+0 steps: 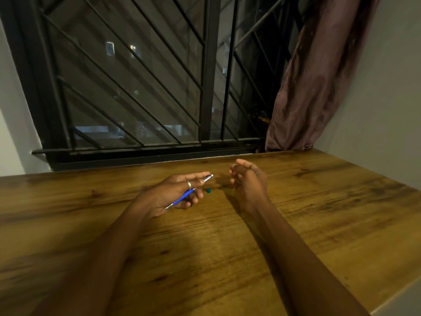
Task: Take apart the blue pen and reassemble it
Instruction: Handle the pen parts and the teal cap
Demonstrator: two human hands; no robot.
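Both forearms stretch out over the wooden desk (296, 201), which butts up against a dark barred window (136, 76) with a brownish curtain (319, 76) bunched at its right edge.

The left hand (173, 195) has the blue pen (185, 195) in it. The fingers curl loosely around the barrel, which lies slantwise across the palm: the silver end pokes out past the fingertips toward the window, and a thin metal tip shows at the lower end near the heel of the hand. A ring (189, 184) sits on one finger of this hand. The hand hovers low over the desk; whether it rests on the wood I cannot tell.

The right hand (247, 181) is just beside it, apart from the pen, turned on edge with the fingers half curled and spread a little. It grips nothing that I can see, though the inner side of the palm faces away.

Between the two hands, on the desk just beside the left fingertips, lies a small teal piece (208, 190). It is too small to say what it is.
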